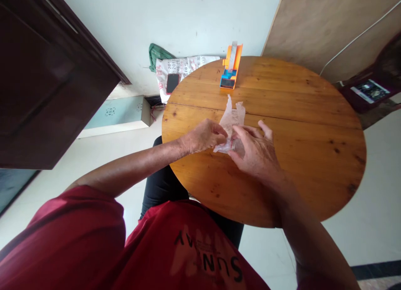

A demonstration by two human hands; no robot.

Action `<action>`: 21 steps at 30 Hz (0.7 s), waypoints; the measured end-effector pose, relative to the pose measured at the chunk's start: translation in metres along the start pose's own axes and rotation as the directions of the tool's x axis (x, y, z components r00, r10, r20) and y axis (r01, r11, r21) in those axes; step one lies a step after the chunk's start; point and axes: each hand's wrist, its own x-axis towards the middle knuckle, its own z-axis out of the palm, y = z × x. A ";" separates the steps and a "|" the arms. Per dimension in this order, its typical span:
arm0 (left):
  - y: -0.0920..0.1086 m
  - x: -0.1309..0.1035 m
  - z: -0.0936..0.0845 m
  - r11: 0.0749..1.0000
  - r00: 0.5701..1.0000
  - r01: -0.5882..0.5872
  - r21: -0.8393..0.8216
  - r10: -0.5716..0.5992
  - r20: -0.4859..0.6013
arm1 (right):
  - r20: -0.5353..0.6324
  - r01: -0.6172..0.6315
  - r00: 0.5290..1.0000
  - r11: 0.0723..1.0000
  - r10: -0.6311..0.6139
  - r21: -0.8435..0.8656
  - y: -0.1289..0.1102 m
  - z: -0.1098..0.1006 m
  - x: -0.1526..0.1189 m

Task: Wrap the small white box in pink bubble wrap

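Note:
A thin, translucent plastic bag (235, 115) lies crumpled on the round wooden table (300, 148), its two narrow ends pointing away from me. My left hand (205, 135) is closed in a pinch on the bag's near left part. From the right, my right hand (258, 150) reaches over the bag with thumb and index finger apart at its near edge. The other fingers of that hand are spread, the little finger raised. Whether anything lies inside the bag, I cannot tell.
An orange and blue tape dispenser (231, 69) stands at the table's far edge. Behind the table on the left are a white printed sack (184, 66), a dark phone (172, 83) and a green bag (158, 54). A dark door (46, 73) is at left.

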 end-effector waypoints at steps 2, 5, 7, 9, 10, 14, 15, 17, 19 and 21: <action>-0.007 -0.002 0.002 0.993 0.995 -0.102 0.067 0.102 0.010 | 0.003 -0.006 1.000 1.000 0.006 0.003 0.000 -0.001 0.000; -0.018 -0.006 0.009 0.956 0.969 -0.247 0.160 0.248 0.014 | -0.003 -0.008 1.000 1.000 0.008 0.016 0.002 -0.001 0.000; -0.024 -0.009 0.015 0.909 0.947 -0.305 0.284 0.322 -0.015 | -0.008 -0.010 1.000 1.000 0.011 0.027 0.003 -0.001 0.001; -0.029 -0.010 0.020 0.828 0.908 -0.362 0.427 0.416 -0.037 | -0.009 -0.018 1.000 0.999 0.018 0.034 0.005 -0.001 0.001; -0.032 -0.009 0.021 0.778 0.881 -0.394 0.489 0.472 -0.041 | -0.006 -0.024 1.000 0.999 0.024 0.037 0.006 -0.001 0.001; -0.048 -0.004 0.025 0.582 0.727 -0.500 0.642 0.684 -0.053 | 0.025 -0.049 0.999 0.998 0.048 0.048 0.011 -0.003 0.000; -0.053 -0.001 0.026 0.537 0.679 -0.522 0.663 0.732 -0.058 | 0.033 -0.060 0.998 0.997 0.058 0.046 0.012 -0.004 -0.001; -0.063 0.003 0.027 0.469 0.589 -0.570 0.675 0.806 -0.062 | 0.059 -0.091 0.994 0.996 0.089 0.022 0.016 -0.007 -0.002; -0.070 0.008 0.030 0.428 0.510 -0.622 0.655 0.857 -0.076 | 0.103 -0.128 0.986 0.992 0.128 -0.016 0.021 -0.012 -0.004; -0.074 0.011 0.033 0.407 0.443 -0.654 0.638 0.890 -0.113 | 0.130 -0.163 0.977 0.986 0.167 -0.037 0.026 -0.017 -0.006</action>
